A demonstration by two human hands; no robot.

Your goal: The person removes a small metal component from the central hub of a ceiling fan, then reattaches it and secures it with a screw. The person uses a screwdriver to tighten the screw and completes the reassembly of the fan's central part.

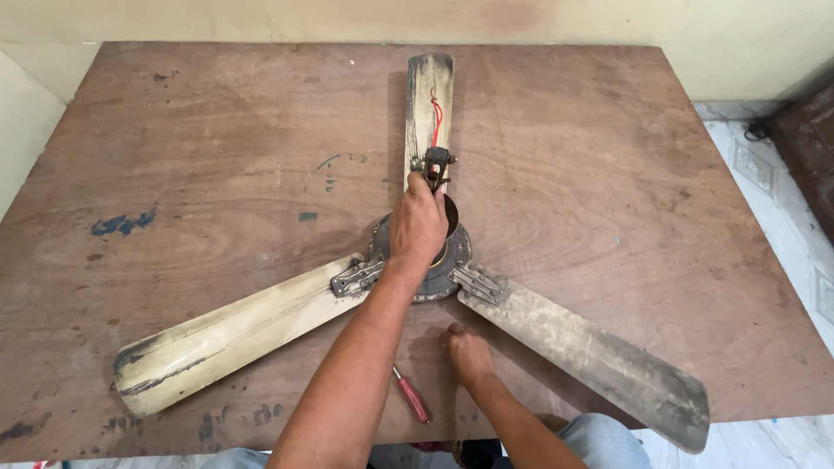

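Old ceiling fan (426, 252) lies mid-surface, a bit toward the far edge of the brown wooden surface (217, 148). It has three cream blades, grimy with black smears: one points to the far edge, one to the near left corner, one to the near right corner, tip hanging past the near edge. The dark round motor hub has metal blade brackets. Left hand (419, 224) sits on the hub, grip clenched around the upright down-rod (437, 165), which has red wires at its top. Right hand (467, 352) rests on the surface near the near edge, fingers curled; grip state unclear. Red-handled screwdriver (410, 395) lies just beside it, tip under the left forearm. Hub centre is hidden by the hand.
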